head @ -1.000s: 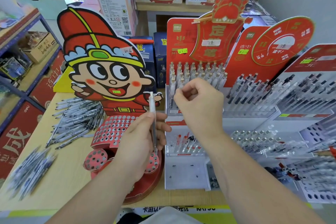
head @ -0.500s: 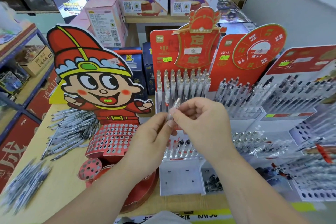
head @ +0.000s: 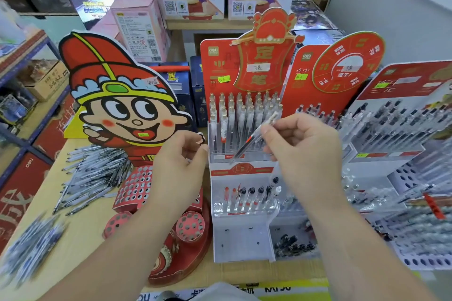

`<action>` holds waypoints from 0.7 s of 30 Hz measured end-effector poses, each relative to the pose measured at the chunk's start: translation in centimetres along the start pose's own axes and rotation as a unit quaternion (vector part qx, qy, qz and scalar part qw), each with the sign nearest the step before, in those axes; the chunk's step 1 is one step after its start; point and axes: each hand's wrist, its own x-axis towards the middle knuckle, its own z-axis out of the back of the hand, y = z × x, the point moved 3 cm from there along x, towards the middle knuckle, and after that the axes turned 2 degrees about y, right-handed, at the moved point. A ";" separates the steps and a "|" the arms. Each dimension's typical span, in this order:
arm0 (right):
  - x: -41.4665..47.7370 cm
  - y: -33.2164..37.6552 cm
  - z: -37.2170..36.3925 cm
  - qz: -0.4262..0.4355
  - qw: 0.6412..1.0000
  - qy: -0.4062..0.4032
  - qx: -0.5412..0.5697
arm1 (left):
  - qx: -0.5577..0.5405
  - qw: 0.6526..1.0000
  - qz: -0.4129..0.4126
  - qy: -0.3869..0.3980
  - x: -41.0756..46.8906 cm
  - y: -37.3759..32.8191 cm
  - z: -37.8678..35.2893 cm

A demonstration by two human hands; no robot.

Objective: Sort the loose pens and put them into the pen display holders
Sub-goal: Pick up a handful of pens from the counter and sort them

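As R (head: 303, 151) pinches, 1 pen (head: 252, 137) tilts.

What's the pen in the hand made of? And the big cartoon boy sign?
The pen that the right hand pinches looks like clear, shiny plastic: its red and dark refill shows through the barrel. The cartoon boy sign is probably flat printed cardboard, going by its thin cut-out edge. Its finish is hard to tell.

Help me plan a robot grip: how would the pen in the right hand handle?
The pen that the right hand pinches looks slim, straight and plastic, so it is probably stiff and light. Its smooth barrel may slip in a loose grip. Laid on the table, it would likely roll.
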 end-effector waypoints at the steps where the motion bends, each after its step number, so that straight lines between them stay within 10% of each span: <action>1: 0.3 0.2 0.1 0.012 1.000 -0.007 -0.006 | 0.015 1.000 0.011 0.006 0.4 0.5 -0.2; 21: 1.8 0.1 -3.4 0.143 0.981 0.001 -0.127 | 0.058 0.995 -0.013 0.081 1.3 2.3 -2.3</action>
